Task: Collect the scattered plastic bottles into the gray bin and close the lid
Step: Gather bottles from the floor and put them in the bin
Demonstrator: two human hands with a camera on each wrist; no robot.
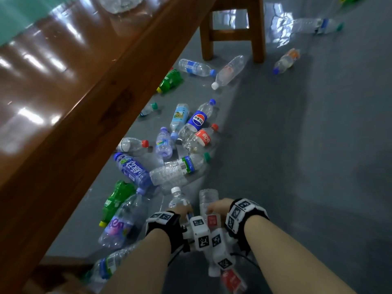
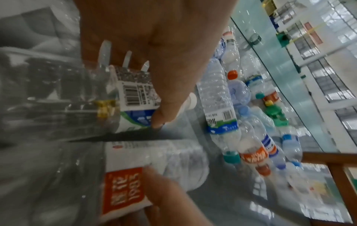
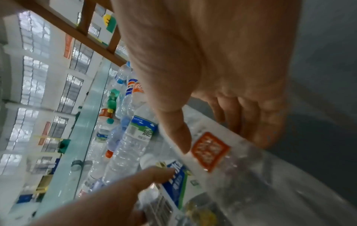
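My left hand (image 1: 180,209) grips a clear bottle with a white cap (image 1: 177,196), low over the grey floor. Its white and blue label with a barcode (image 2: 135,97) shows under my curled left fingers (image 2: 164,113) in the left wrist view. Right beside it, my right hand (image 1: 218,205) holds a clear bottle with a red label (image 1: 209,198). The thumb and fingers (image 3: 260,122) wrap round that bottle (image 3: 210,151) in the right wrist view. The two held bottles lie side by side, almost touching. The gray bin is not in any view.
Several bottles lie in a pile beyond my hands: a purple one (image 1: 133,169), a Pepsi one (image 1: 198,119) and green ones (image 1: 170,80). A wooden table (image 1: 84,81) runs along the left. A wooden stool (image 1: 233,35) stands ahead, with more bottles (image 1: 286,60) near it.
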